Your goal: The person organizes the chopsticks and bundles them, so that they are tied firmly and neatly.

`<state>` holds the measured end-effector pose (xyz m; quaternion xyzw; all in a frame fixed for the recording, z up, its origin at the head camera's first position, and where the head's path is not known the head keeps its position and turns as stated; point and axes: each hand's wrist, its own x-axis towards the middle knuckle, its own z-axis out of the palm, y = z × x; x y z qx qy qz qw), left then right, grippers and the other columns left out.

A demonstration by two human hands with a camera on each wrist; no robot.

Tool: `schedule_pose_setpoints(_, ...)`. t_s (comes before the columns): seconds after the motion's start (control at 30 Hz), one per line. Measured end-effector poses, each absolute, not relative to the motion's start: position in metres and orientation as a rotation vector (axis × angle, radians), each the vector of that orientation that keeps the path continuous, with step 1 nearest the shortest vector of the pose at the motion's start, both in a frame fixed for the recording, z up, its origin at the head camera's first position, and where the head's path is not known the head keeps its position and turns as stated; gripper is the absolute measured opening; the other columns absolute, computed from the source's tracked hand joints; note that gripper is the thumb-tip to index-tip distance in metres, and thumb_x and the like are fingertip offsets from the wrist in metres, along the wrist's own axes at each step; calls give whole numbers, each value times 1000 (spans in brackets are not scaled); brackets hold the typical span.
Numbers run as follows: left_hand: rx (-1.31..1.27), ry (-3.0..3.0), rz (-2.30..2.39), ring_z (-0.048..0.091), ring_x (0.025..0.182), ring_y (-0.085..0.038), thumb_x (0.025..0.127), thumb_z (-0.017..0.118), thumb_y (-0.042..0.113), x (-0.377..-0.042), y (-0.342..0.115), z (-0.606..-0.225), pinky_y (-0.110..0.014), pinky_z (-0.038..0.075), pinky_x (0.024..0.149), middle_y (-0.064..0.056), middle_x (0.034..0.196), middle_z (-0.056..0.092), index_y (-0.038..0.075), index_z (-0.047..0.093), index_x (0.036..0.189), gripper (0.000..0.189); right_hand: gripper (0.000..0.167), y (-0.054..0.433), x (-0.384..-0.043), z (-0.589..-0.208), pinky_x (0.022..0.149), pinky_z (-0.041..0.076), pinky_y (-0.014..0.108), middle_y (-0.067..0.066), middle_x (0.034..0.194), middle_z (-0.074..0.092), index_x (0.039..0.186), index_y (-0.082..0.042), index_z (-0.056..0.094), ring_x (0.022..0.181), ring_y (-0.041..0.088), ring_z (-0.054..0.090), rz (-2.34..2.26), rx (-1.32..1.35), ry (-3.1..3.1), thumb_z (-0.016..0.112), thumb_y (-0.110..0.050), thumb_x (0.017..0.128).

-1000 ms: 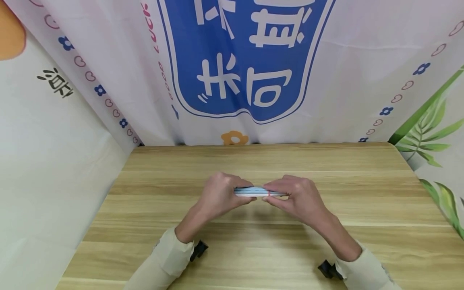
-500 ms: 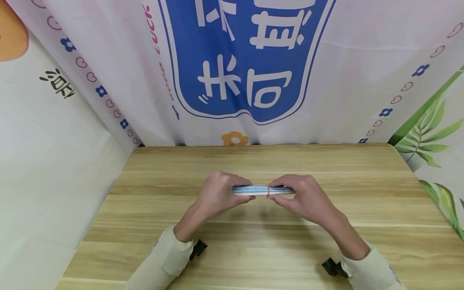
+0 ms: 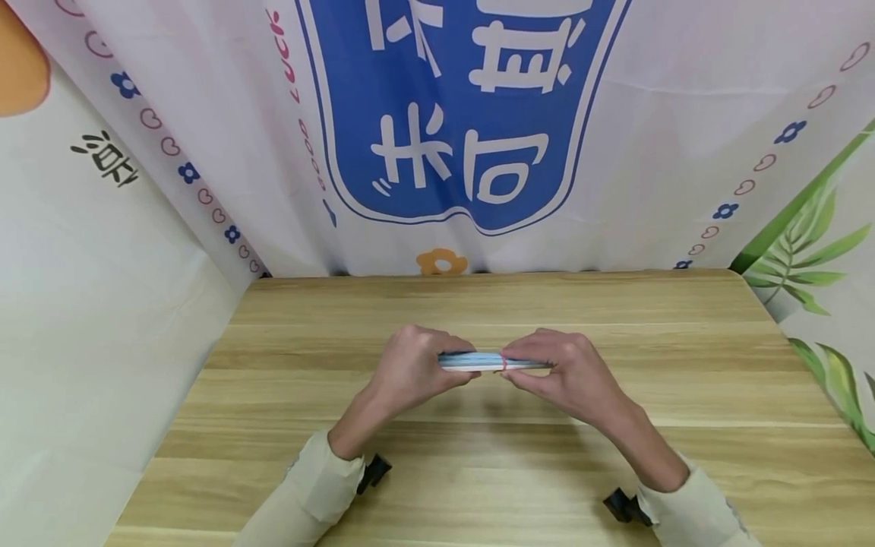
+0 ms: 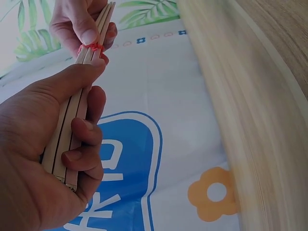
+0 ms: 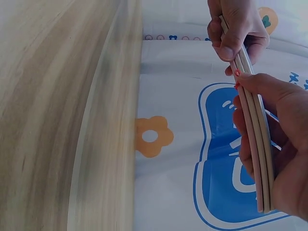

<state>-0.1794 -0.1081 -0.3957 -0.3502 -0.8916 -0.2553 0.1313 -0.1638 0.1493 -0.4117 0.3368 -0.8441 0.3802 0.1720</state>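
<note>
A bundle of slim, pale chopsticks [image 3: 487, 362] is held level above the table, light blue and white on the side facing the head camera. A thin red band [image 3: 504, 363] goes round it. My left hand [image 3: 410, 365] grips the left part, thumb beneath; in the left wrist view its fingers curl round the squared ends of the chopsticks [image 4: 60, 154]. My right hand [image 3: 570, 372] pinches the bundle at the band. In the right wrist view, the right thumb [image 5: 264, 86] lies beside the red band [image 5: 237, 79], while the right fingers are partly hidden behind the chopsticks.
Below both hands lies the wood-grain table [image 3: 478, 479]. A printed white curtain [image 3: 656, 152] hangs behind its far edge. A pale wall covering [image 3: 89, 319] is on the left, and leaf-patterned covering [image 3: 820, 251] on the right. Each sleeve cuff has a black device [image 3: 374, 472].
My right hand shifted right along the bundle, then slightly back left, with its fingertips again at the red band. The band's loose tail changed position. My left hand keeps its grip, almost still.
</note>
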Motion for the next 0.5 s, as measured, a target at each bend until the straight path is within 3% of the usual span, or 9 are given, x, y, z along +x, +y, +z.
schedule_pose_setpoints(0.5, -1012, -2637, -776, 80, 80, -9, 80, 97, 20, -178, -103, -398, -25, 62, 72, 1, 93, 84, 13, 87, 99, 22, 27, 145, -163, -419, 61, 55, 22, 1, 99, 85, 104, -14, 88, 79, 15, 77, 939, 902, -2387, 96, -20, 79)
